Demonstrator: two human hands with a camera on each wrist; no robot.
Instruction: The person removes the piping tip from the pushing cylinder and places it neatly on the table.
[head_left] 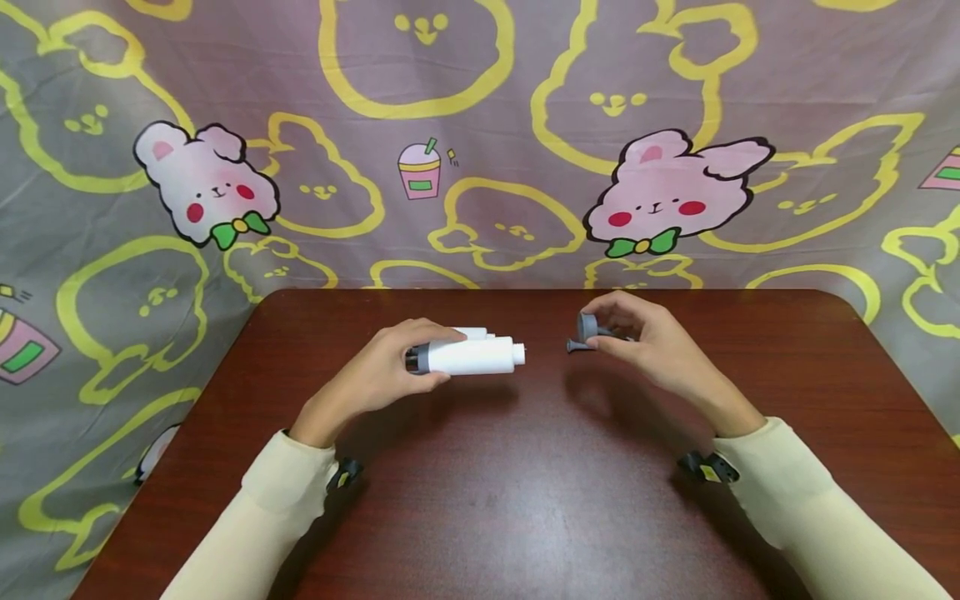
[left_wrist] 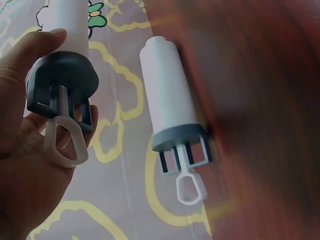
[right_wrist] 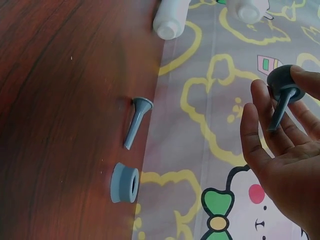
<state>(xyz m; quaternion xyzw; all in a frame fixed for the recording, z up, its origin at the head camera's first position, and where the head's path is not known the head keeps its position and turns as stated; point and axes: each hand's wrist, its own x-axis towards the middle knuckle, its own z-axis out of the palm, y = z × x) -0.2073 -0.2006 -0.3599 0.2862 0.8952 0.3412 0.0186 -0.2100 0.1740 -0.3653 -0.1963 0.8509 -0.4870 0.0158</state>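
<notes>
My left hand (head_left: 393, 358) grips a white plastic syringe (head_left: 476, 357), held level above the table with its narrow open tip toward the right. Its dark grey collar (left_wrist: 62, 75) has finger grips, and a translucent pull ring (left_wrist: 52, 142) sticks out at the plunger end. A second white syringe (left_wrist: 170, 90) of the same build lies on the table behind it. Between thumb and fingers, my right hand (head_left: 648, 333) pinches a dark grey cap with a thin spout (right_wrist: 282, 102), its round end facing the syringe tip across a gap.
A small grey funnel-shaped nozzle (right_wrist: 135, 122) lies on the brown wooden table (head_left: 525, 500) near my right hand. Close by it stands a grey ring-shaped piece (right_wrist: 123, 183). A cartoon-print cloth (head_left: 480, 150) hangs behind the table's far edge.
</notes>
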